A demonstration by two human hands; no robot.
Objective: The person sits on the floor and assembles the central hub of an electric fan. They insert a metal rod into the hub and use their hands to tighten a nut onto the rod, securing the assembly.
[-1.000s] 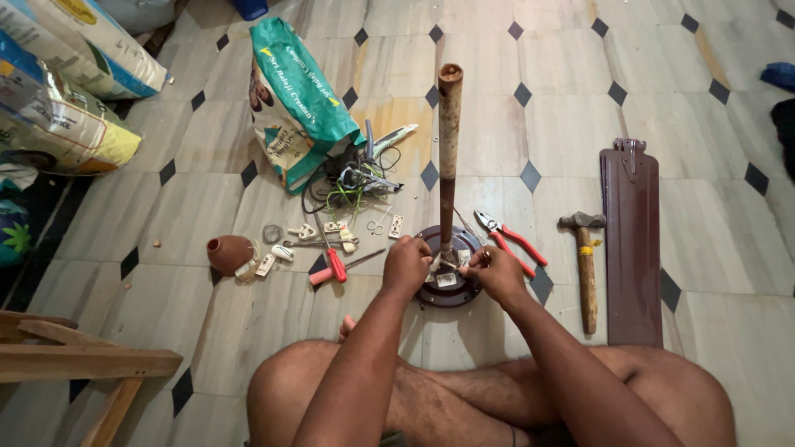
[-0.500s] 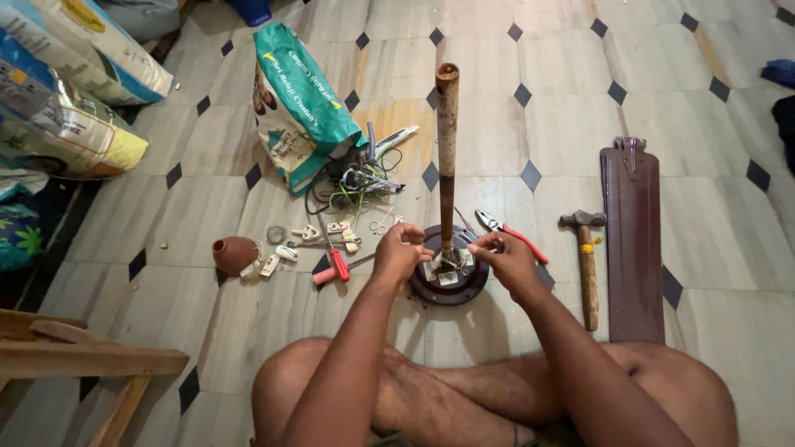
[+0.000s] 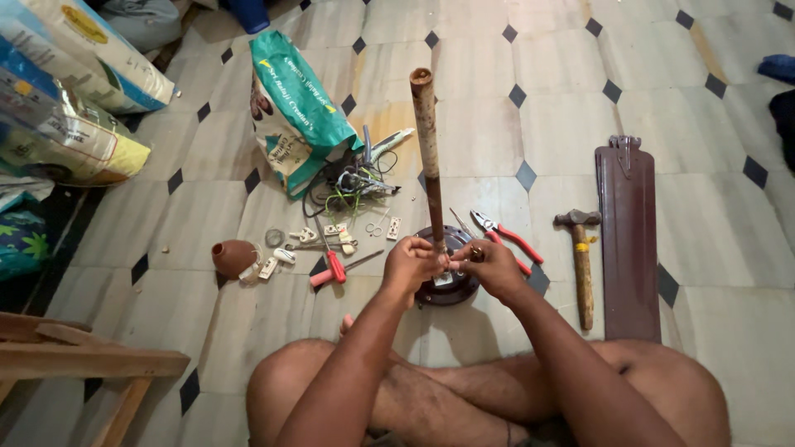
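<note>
Right at the centre, a rusty down-rod (image 3: 427,157) stands up out of a round brown fan motor (image 3: 448,285) that sits on the tiled floor (image 3: 580,99), its long axis rising away from the person and leaning slightly left at the top. Both hands meet at the rod's foot: the left hand (image 3: 408,266) has its fingers curled together against the base of the rod, the right hand (image 3: 493,266) pinches something small just beside it, too small to make out. The hands are about equally near. To the right lie red-handled pliers (image 3: 507,240), then a hammer (image 3: 580,261), then a long brown fan blade (image 3: 629,240). To the left, a red-handled screwdriver (image 3: 334,266), scattered small parts, a brown cup-shaped cover (image 3: 233,257), tangled wires (image 3: 352,186) and a green bag (image 3: 294,108).
</note>
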